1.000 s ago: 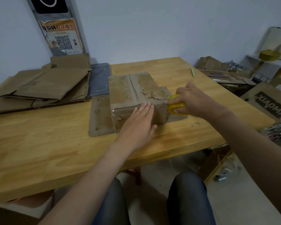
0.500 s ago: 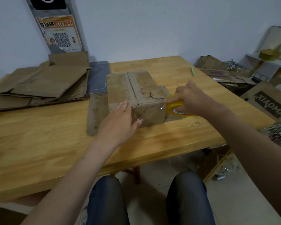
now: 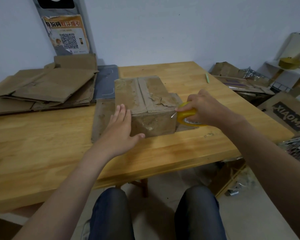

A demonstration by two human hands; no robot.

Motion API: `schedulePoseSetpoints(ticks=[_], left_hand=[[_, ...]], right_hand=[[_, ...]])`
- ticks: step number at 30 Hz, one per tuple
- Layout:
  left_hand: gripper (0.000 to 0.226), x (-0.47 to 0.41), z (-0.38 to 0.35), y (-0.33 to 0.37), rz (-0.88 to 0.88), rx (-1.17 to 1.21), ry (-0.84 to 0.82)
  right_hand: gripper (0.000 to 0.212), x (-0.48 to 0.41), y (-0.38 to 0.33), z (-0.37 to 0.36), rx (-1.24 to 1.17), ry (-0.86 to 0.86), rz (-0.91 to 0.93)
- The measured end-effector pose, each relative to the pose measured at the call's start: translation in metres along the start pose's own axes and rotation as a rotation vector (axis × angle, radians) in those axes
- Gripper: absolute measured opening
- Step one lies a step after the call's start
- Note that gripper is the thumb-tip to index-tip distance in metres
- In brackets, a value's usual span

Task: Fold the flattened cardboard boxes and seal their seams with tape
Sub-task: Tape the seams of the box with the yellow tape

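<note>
left hand (image 3: 119,129): grip flat, fingers straight; slid from the box front to its left corner.
box (image 3: 145,101): folded, mid-table (image 3: 42,144); clear strip now spans its front.
roll (image 3: 187,116): drawn past the right corner.
right hand (image 3: 204,108): grip clamped on roll; cut likely next.

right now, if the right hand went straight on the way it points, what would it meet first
The cardboard box: the right hand, gripping the tape roll, points left at its near right corner; the roll looks almost against it, though depth is unclear.
</note>
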State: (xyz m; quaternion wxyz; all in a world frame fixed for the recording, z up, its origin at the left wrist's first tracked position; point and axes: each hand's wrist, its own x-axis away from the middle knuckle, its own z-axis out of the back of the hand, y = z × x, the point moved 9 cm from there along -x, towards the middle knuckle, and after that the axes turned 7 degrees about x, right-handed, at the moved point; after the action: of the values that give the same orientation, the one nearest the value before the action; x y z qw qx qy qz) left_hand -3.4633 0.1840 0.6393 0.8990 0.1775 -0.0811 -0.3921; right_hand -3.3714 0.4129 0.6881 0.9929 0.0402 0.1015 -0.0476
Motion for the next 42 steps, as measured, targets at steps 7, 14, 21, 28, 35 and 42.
schedulePoseSetpoints(ticks=[7,14,21,28,35,42], left_hand=[[0.117,-0.014,0.003,-0.009,0.134,0.015,0.025],[0.122,-0.024,0.002,0.014,0.055,-0.289,0.075],[0.108,-0.034,-0.028,0.076,-0.237,-0.324,0.035],[0.093,-0.056,-0.041,0.109,-0.356,-0.293,0.046],[0.085,-0.060,-0.039,0.107,-0.391,-0.238,0.142],[0.092,-0.060,-0.041,0.103,-0.392,-0.253,0.168]], right_hand=[[0.047,0.001,0.000,-0.004,-0.028,-0.012,0.003],[0.047,-0.002,0.001,-0.004,-0.032,-0.011,0.021],[0.048,-0.006,-0.005,-0.005,0.024,0.034,0.098],[0.067,-0.003,-0.004,-0.001,-0.042,0.022,0.094],[0.084,-0.005,0.014,-0.006,-0.208,-0.006,-0.045],[0.073,-0.005,0.016,-0.008,-0.175,-0.016,-0.044]])
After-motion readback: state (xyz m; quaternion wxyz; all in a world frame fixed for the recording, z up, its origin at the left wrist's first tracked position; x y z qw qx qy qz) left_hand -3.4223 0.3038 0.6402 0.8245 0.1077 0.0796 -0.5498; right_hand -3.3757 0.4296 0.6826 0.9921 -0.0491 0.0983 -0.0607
